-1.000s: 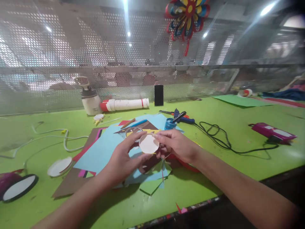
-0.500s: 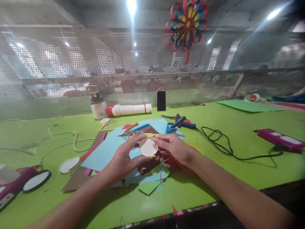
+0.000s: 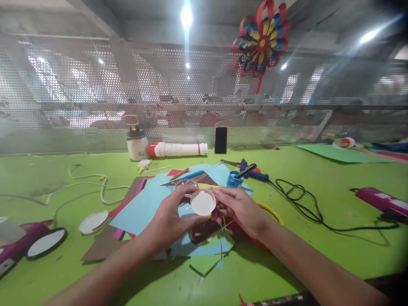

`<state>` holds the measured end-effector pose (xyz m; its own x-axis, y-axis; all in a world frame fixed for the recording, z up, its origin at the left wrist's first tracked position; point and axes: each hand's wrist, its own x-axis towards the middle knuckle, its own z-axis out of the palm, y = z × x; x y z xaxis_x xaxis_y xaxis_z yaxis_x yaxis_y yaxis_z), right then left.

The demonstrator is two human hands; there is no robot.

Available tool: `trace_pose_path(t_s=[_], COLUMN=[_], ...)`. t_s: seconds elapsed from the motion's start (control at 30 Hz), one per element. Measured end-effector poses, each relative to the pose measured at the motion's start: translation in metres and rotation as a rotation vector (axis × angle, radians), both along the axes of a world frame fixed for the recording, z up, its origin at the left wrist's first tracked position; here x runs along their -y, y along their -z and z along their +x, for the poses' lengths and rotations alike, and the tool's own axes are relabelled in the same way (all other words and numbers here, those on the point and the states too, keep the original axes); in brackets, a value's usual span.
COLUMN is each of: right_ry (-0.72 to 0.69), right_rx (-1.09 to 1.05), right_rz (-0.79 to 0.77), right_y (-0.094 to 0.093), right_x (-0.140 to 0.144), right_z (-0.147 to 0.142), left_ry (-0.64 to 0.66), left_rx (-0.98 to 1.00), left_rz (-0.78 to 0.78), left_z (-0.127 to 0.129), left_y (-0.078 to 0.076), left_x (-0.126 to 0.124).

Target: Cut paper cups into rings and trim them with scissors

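Little has changed since a second ago: left hand (image 3: 168, 216) and right hand (image 3: 239, 206) still pinch the white paper disc (image 3: 203, 202), fingers clamped on its rim; work continues. Beneath: coloured paper sheets (image 3: 143, 206) on green surface (image 3: 318, 246). Beyond the fingers, perforated metal screen (image 3: 95, 93), paper flower (image 3: 261, 40) overhead.

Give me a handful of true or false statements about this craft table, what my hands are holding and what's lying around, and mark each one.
1. Both hands, left hand and right hand, hold a white paper disc. True.
2. The table is red. False: it is green.
3. A paper flower hangs on the perforated screen. True.
4. The blue glue gun is in the right hand. False: it lies on the table behind the hands.
5. The white tube stands upright. False: it lies on its side near the screen.
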<state>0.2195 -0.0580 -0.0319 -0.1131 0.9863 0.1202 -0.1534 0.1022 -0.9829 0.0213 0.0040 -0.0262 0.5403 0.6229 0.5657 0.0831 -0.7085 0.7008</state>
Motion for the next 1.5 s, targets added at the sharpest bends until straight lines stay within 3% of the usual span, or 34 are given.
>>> trace_pose_path(t_s=[0.33,0.7,1.17,1.5], right_ry=[0.035,0.014,0.071,0.042], right_rx=[0.007,-0.022,-0.053,-0.098], right_rz=[-0.013,-0.056,-0.073,-0.1], right_y=[-0.0007,0.0012,-0.0028,0.001], right_x=[0.0032,0.0024,0.0046,0.0047], right_z=[-0.0013,-0.0024,-0.0056,-0.0049], left_ry=[0.071,0.1,0.179,0.227], left_rx=[0.009,0.07,0.14,0.121], left_rz=[-0.193,-0.259,-0.528,-0.539], left_z=[0.0016,0.0022,0.0016,0.0024], left_y=[0.0063,0.0014,-0.0024,-0.0025], left_x=[-0.0034,-0.0018,-0.0052,-0.006])
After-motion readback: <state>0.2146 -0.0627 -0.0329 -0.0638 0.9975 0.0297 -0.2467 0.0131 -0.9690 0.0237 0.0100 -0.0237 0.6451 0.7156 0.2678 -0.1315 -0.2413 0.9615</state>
